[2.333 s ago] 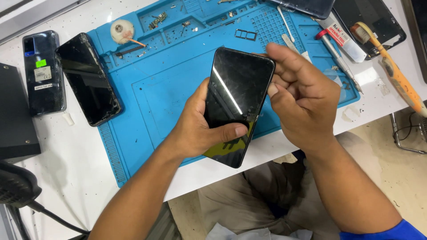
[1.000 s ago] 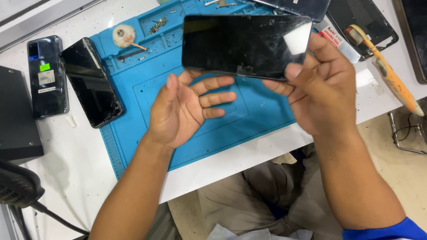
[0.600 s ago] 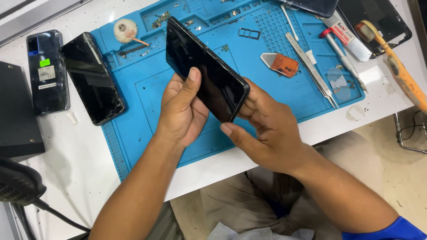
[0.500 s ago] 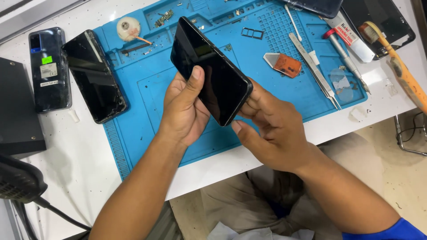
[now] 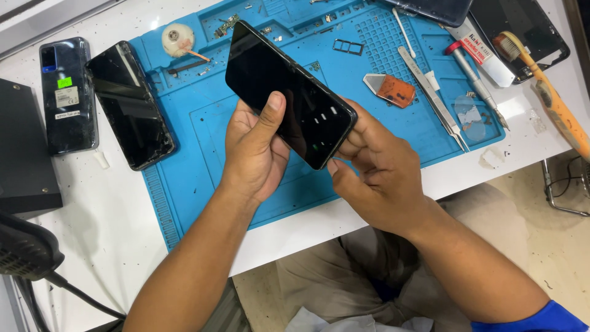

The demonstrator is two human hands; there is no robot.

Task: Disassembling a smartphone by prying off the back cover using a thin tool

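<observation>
A closed-up phone (image 5: 289,92) is held mid-frame, clasped by the left hand (image 5: 255,147) and pinched at its lower end by the right hand (image 5: 381,175); tools lie unused on the mat (image 5: 203,166).

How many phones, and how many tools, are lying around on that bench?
Phones: 3 – held phone, cracked phone, sticker-backed phone
Tweezers: 1
Screwdriver: 1
Brush: 1
Orange pry pick: 1
Total: 7
</observation>
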